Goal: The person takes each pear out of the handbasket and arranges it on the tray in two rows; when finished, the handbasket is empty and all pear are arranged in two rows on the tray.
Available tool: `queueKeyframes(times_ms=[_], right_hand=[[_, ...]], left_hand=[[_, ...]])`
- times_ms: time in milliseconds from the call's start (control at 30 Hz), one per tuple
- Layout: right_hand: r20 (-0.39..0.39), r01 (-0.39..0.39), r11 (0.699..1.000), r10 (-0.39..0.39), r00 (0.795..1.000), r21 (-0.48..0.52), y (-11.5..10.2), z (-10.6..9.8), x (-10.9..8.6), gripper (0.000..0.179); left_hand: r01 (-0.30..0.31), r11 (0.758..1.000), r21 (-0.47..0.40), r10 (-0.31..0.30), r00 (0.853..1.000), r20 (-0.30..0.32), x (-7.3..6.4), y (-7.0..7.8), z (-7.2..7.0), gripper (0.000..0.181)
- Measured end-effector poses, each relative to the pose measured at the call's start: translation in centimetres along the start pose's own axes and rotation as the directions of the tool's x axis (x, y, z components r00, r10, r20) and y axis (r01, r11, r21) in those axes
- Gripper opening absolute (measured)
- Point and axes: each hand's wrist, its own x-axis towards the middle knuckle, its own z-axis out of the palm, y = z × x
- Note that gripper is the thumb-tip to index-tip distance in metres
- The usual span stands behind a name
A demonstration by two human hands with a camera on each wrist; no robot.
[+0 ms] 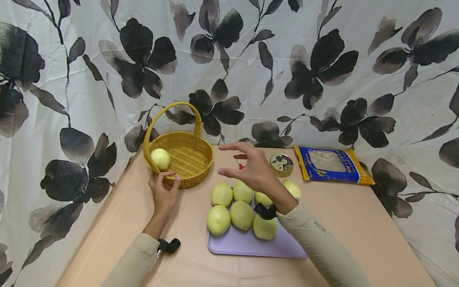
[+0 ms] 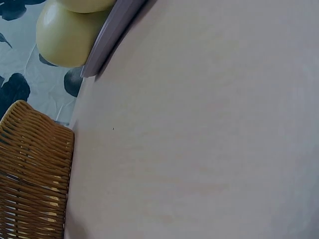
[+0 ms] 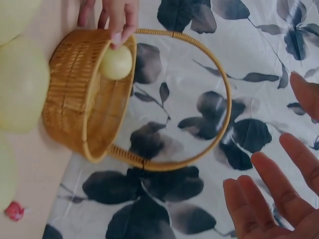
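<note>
A yellow wicker basket with a tall hoop handle stands at the back left, one round pale yellow-green fruit inside. My left hand grips its front-left rim; in the right wrist view its fingers reach over the edge beside the fruit. Spread apart and holding nothing, my right hand hovers above the lilac tray. Several larger pale green fruits lie there in rows, some partly hidden by the right arm. The left wrist view shows the basket's side but no hand.
Behind the tray sit a round tin and a small red item, partly covered by the right hand. A blue and yellow packet lies at the back right. Floral cloth hangs behind the table.
</note>
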Motion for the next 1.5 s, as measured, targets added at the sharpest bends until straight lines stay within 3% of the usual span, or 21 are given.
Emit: queueKeyframes(times_ms=[300,567,767,1133,1500], right_hand=[[0.059,0.058,0.997,-0.060,0.996,0.045,-0.3,3.4,4.1,0.051],[0.119,-0.019,0.995,0.007,0.993,0.094,1.5,6.9,7.3,0.047],[0.160,-0.039,0.989,0.016,0.987,0.140,2.8,9.6,9.7,0.048],[0.234,-0.082,0.996,0.073,0.970,0.032,4.7,14.4,12.7,0.050],[0.304,-0.124,0.992,0.119,0.945,-0.003,5.9,18.0,14.0,0.041]], left_hand=[[-0.027,1.000,0.013,0.027,1.000,-0.011,0.1,-0.2,-0.2,0.033],[-0.008,1.000,0.024,0.008,1.000,0.001,0.0,-0.1,-0.2,0.036],[-0.011,0.999,0.036,0.011,1.000,-0.001,0.0,0.0,-0.3,0.035],[0.003,0.999,0.032,-0.003,1.000,0.009,-0.1,0.1,-0.2,0.036],[-0.005,1.000,0.029,0.005,1.000,-0.011,-0.1,0.1,-0.1,0.036]])
